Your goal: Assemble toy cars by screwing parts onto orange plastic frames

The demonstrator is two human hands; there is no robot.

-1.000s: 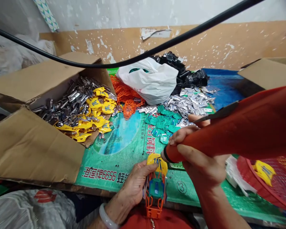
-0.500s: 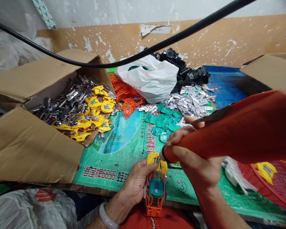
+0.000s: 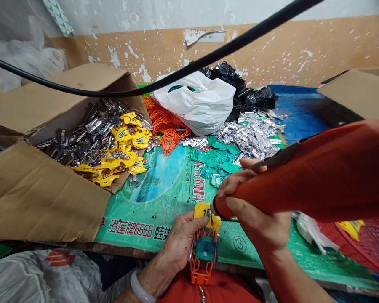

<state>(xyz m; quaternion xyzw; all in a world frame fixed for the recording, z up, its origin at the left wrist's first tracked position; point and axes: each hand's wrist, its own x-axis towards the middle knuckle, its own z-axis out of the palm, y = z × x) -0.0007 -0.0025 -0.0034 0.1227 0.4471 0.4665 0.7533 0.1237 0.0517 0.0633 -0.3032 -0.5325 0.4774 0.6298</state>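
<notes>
Near the table's front edge, my left hand (image 3: 181, 240) grips a toy car body (image 3: 205, 250), its thumb over the yellow hood piece (image 3: 202, 210). The body has an orange lattice frame and a green part in the middle. My right hand (image 3: 255, 206) is wrapped round a red power screwdriver (image 3: 281, 181), held slantwise from the right. Its black-ringed front end points at the yellow piece; the tip is hidden, so I cannot tell whether it touches a screw. Beyond the hands lie loose green car parts (image 3: 219, 158).
A cardboard box (image 3: 60, 189) with silver and yellow parts stands left. Behind are orange frames (image 3: 169, 141), a white bag (image 3: 197, 105), silver pieces (image 3: 252, 132) and black parts (image 3: 255, 97). A red basket (image 3: 337, 235) is at right; a black cable (image 3: 135, 92) crosses above.
The toy car body's lower end has swung slightly to the left in my left hand. The screwdriver stays against nearly the same place, and both hands keep their hold.
</notes>
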